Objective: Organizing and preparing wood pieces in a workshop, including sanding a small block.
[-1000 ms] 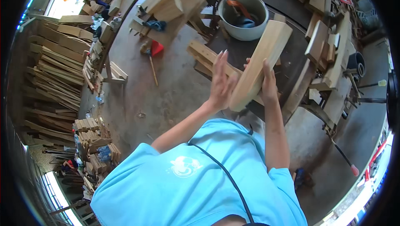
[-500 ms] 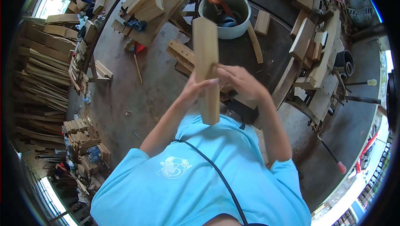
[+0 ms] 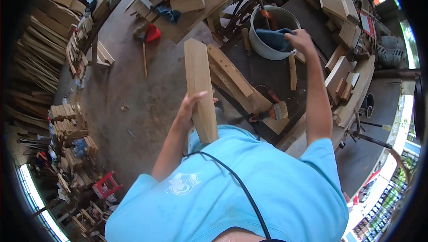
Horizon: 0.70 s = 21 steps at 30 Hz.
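Observation:
My left hand [image 3: 189,109] grips a thick, pale wooden block [image 3: 199,74] near its lower part, holding it up in front of my shirt. At the far right, my right hand [image 3: 301,42] is closed on the edge of a blue cloth [image 3: 275,39]. Most of that cloth lies inside a white bucket [image 3: 273,56], where an orange-and-grey tool [image 3: 264,13] also leans. Right of the block, a wooden strip with holes [image 3: 229,70] rests on a wider board. A paintbrush [image 3: 280,110] with pale bristles lies at the near end of that board.
Boards and offcuts [image 3: 339,77] crowd the bench on the right, with metal clamps [image 3: 379,103] jutting out. A broom [image 3: 145,57] and red dustpan [image 3: 153,33] are on the floor at left. Stacked wood [image 3: 44,63] lines the far left, and a red stool [image 3: 107,186] stands nearer.
My right hand has left the wooden block, reached forward right to the bucket and taken hold of the blue cloth. My left hand keeps the block. The view has shifted.

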Tool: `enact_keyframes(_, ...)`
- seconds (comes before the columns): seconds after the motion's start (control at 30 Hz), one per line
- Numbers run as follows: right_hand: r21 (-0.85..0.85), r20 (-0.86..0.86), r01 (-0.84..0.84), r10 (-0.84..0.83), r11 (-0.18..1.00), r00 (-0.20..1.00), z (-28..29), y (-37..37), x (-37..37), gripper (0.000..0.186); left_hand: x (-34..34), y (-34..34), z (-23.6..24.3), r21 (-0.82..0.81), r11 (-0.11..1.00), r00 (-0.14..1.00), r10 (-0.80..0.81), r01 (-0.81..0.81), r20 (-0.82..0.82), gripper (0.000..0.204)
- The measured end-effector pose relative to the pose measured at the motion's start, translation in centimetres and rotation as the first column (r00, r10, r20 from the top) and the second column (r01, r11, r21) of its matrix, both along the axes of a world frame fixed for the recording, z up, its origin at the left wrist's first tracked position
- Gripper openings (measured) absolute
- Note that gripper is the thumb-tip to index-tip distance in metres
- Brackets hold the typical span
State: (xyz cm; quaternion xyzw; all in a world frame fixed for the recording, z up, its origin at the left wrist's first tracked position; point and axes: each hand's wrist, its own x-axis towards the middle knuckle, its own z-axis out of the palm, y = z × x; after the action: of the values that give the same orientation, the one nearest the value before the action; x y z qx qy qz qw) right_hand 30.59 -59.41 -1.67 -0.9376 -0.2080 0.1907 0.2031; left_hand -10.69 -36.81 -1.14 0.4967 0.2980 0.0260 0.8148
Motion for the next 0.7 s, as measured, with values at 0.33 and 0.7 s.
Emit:
enact_keyframes(0.33,0.876,-0.014,0.114,-0.211,0.469,0.977,9.2,0.4,-19.9,0.016,7.3,3.8,-2.5,-0.478,0.851,0.976,-0.176,0.215,0.125,0.065)
enact_keyframes(0.7,0.412,0.469,0.052,-0.261,0.91,0.844,4.1,5.2,-16.3,0.062,12.8,-1.0,-0.2,-0.623,0.548,0.804,-0.544,0.558,0.241,0.059)
